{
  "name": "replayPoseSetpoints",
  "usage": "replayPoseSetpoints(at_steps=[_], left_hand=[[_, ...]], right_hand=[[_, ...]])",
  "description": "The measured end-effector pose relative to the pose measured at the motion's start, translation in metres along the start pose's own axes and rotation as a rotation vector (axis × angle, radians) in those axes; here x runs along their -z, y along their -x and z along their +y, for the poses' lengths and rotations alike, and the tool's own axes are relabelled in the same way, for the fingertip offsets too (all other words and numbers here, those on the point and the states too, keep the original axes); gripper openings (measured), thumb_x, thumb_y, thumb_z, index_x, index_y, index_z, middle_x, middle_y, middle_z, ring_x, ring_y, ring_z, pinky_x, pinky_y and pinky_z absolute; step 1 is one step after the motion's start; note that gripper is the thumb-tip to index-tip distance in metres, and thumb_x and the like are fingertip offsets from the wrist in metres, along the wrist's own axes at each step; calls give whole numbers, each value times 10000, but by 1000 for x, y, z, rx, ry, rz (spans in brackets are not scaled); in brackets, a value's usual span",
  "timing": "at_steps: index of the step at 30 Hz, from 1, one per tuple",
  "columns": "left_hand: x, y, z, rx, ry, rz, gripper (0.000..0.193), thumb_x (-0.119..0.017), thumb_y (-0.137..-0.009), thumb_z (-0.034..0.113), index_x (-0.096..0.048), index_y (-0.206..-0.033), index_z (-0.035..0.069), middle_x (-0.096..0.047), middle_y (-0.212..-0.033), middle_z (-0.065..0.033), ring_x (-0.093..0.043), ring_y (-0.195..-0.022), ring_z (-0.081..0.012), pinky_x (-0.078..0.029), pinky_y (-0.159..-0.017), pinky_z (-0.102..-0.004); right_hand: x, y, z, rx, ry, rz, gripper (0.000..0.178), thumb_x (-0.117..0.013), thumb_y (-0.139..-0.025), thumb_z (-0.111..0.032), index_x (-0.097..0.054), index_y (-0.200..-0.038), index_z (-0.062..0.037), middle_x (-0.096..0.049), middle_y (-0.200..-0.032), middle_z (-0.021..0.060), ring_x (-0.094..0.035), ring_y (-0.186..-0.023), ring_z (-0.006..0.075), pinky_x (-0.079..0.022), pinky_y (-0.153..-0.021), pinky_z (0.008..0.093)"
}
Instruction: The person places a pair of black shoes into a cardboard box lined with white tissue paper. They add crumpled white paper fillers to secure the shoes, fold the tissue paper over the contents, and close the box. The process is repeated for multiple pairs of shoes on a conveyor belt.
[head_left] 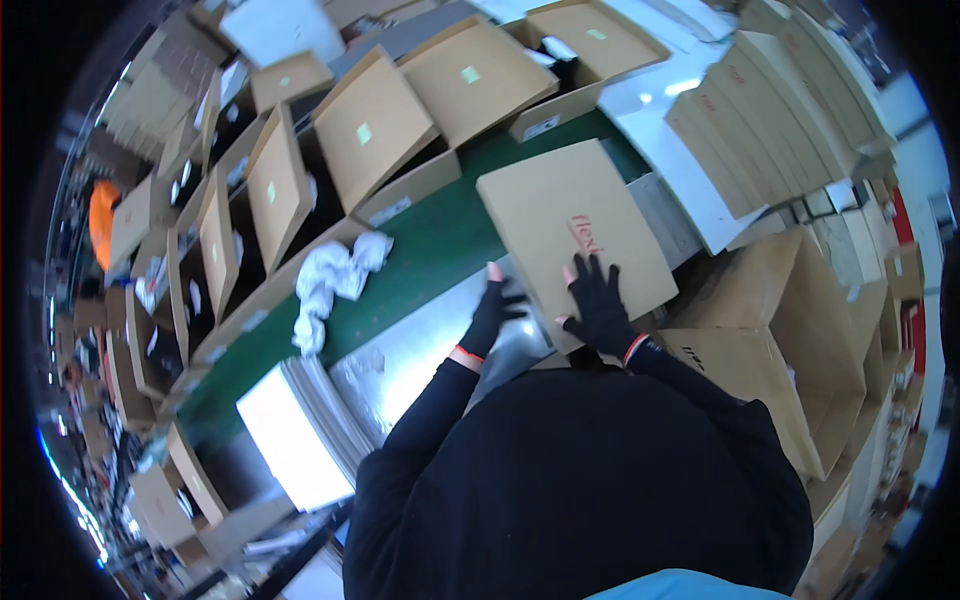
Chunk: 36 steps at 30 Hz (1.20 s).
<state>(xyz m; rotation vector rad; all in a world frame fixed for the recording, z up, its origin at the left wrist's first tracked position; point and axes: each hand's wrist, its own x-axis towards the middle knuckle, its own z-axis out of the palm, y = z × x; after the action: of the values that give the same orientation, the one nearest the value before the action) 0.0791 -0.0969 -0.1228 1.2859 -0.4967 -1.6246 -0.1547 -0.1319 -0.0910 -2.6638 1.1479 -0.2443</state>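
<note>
A closed tan cardboard box [560, 205] with red lettering on its lid lies at a slant in front of me, partly over the metal work surface and the green belt. On the near part of the lid my right hand [600, 308] rests with its fingers spread. Just left of the box, above the shiny metal surface [400, 365], is my left hand [493, 315], fingers apart and nothing in it. I cannot tell if it touches the box's side. Both hands wear black gloves that leave some fingertips bare.
Open shoe-type boxes [370, 120] line the far side of the green belt [450, 225]. Crumpled white paper [335, 280] lies on the belt. A white stack [295, 435] stands left, a large open carton [775, 350] right. Flat boxes [755, 125] lean in a row beyond it.
</note>
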Motion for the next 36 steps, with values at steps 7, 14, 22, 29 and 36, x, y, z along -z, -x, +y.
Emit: replayPoseSetpoints(at_steps=[7,14,22,29,36], left_hand=[[20,-119,76,-527,-570,256,729,-529,-941,481,-358,-1386,-70,-589,-1062,-163,-572,-763,-154,-484,-636,-291],[53,-109,64,-552,-834,-33,359,-710,-864,335,-529,-874,25,-555,-646,-13,-509,-535,-103,-411,-485,-275],[37,-7,8,-83,-149,-57,571,-628,-895,420,-442,-1303,67,-502,-1261,-136,-599,-1035,-317,-560,-776,-444],[-30,29,68,-257,-135,-86,641,-543,-931,441,-370,-1420,64,-470,-1373,-137,-473,-1255,-267,-408,-1027,-452],[-187,1,194,-841,-280,-315,649,-568,-938,368,-336,-1420,1,-419,-1389,-151,-478,-1249,-266,-404,-1052,-413]], right_hand=[[12,46,0,-145,50,41,734,-624,-836,-424,-361,-1424,-73,-277,-1514,176,-175,-1418,411,-52,-1121,628],[-45,112,36,-819,-542,804,938,-651,-793,-589,-294,-1453,-27,-299,-1494,218,-246,-1416,312,-222,-1137,454],[-43,113,69,-981,-2020,352,584,-622,-850,-445,-534,-1259,-38,-613,-1153,132,-611,-999,222,-488,-872,367],[4,70,92,-719,-1396,685,646,-710,-811,-348,-456,-1286,8,-568,-1162,103,-557,-1063,164,-456,-901,333],[248,56,181,-149,-1709,898,606,-629,-897,-413,-442,-1325,-27,-574,-1148,72,-575,-1024,113,-458,-900,268]])
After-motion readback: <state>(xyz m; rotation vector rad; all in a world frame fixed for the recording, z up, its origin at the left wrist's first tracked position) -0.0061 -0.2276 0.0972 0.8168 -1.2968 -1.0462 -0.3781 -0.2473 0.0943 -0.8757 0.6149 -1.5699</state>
